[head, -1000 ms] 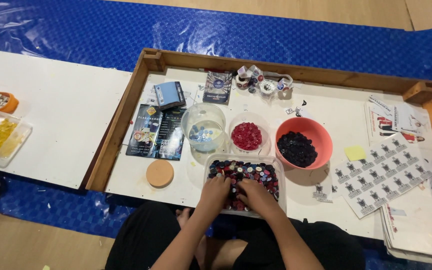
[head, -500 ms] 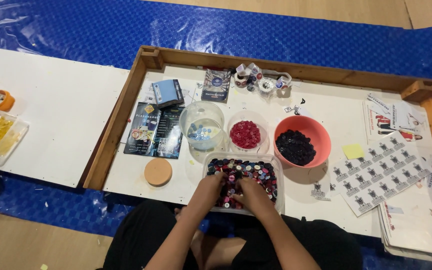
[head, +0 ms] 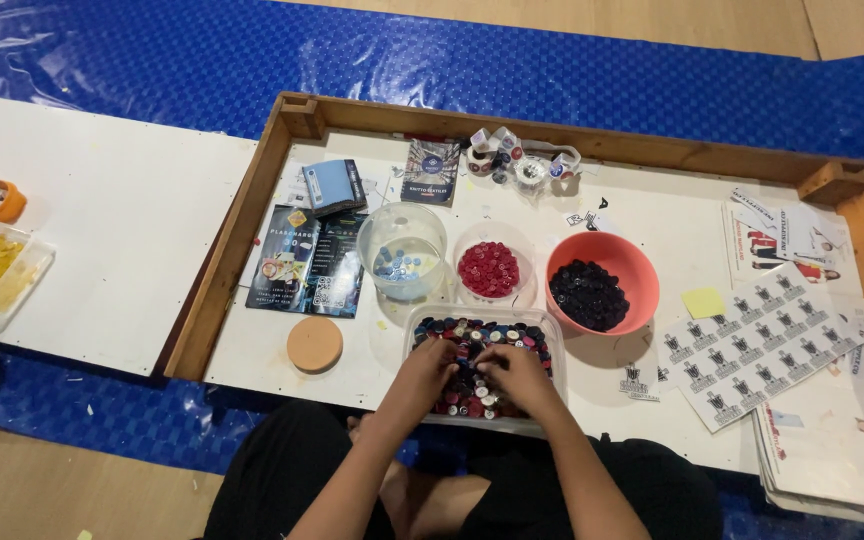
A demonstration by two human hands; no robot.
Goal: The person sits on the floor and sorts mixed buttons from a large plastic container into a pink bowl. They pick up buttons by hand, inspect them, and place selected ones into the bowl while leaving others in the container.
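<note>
A wood-rimmed white board [head: 642, 225] carries a mixed-button tub [head: 542, 330] at 6 o'clock, three bowls at centre, leaflets at 9, sticker sheets at 3.

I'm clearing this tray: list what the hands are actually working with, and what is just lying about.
In use:
left hand and right hand, both in the clear tub of mixed buttons
clear bowl of blue buttons
bowl of red buttons
orange bowl of dark buttons

Lying about:
round cork lid
dark leaflets
sticker sheet
yellow note
tape rolls
</note>
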